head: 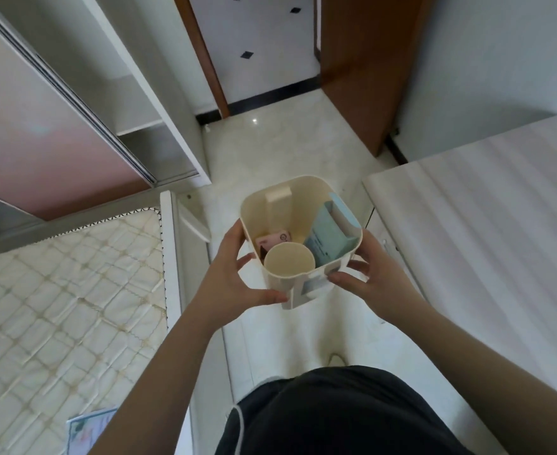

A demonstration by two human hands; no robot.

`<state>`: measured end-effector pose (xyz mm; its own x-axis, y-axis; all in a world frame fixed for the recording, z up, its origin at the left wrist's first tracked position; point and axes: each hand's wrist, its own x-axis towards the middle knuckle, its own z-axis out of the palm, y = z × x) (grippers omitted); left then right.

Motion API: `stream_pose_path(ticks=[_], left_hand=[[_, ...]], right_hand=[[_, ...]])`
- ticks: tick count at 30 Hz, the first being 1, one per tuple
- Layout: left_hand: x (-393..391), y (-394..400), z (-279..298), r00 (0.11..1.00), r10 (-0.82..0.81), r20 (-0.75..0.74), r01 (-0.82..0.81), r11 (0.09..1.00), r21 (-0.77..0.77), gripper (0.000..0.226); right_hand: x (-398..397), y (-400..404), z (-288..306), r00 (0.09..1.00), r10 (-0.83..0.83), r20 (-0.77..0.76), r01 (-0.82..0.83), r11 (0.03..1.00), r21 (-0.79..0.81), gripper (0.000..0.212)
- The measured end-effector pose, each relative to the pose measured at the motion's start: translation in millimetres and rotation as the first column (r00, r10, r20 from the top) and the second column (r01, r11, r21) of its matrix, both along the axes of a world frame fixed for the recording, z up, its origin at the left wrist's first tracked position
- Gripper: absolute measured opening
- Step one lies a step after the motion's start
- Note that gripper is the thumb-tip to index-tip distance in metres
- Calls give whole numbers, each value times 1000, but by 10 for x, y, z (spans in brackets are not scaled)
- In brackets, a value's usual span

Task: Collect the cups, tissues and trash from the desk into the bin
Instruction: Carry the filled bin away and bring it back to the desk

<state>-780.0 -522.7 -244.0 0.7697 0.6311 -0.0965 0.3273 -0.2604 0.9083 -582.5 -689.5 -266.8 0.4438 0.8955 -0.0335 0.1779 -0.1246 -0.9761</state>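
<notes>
Both hands hold the cream bin in the air above the floor: the left hand grips its left wall, the right hand its right. Inside it stand a cup, a blue tissue pack and a pink packet.

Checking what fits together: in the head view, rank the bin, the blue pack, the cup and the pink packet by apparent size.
Largest to smallest:
1. bin
2. blue pack
3. cup
4. pink packet, though it is mostly hidden, so unsure.
Pack and cup look close in size.
</notes>
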Motion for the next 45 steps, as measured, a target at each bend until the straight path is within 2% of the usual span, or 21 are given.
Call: stream_pose_path(ticks=[12, 19, 23, 28, 35, 39, 45], left_hand=[[330, 1131, -166, 995, 100, 9, -99, 994, -48, 123], [397, 2132, -234, 999, 45, -4, -46, 994, -99, 122], [582, 2624, -200, 999, -42, 5, 42, 994, -105, 120], [970, 3017, -207, 993, -105, 47, 110, 989, -102, 121], [1587, 3429, -363, 984, -174, 49, 178, 976, -122, 117], [2003, 3604, -395, 975, -216, 52, 221, 970, -106, 122], [3051, 3924, -411, 947, -318, 38, 320, 943, -92, 120]], right_hand=[[374, 1250, 88, 999, 36, -5, -36, 998, -61, 65], [449, 2195, 48, 999, 35, -8, -36, 993, -115, 73], [499, 2515, 77, 1000, -10, -13, 8, 992, -124, 67], [703, 2782, 115, 993, -119, -18, 116, 986, -121, 64], [1206, 3101, 46, 983, -183, -4, 180, 971, -156, 66], [1517, 3207, -23, 974, -225, 1, 223, 962, -157, 69], [2383, 3397, 0, 944, -330, 8, 327, 931, -164, 63]])
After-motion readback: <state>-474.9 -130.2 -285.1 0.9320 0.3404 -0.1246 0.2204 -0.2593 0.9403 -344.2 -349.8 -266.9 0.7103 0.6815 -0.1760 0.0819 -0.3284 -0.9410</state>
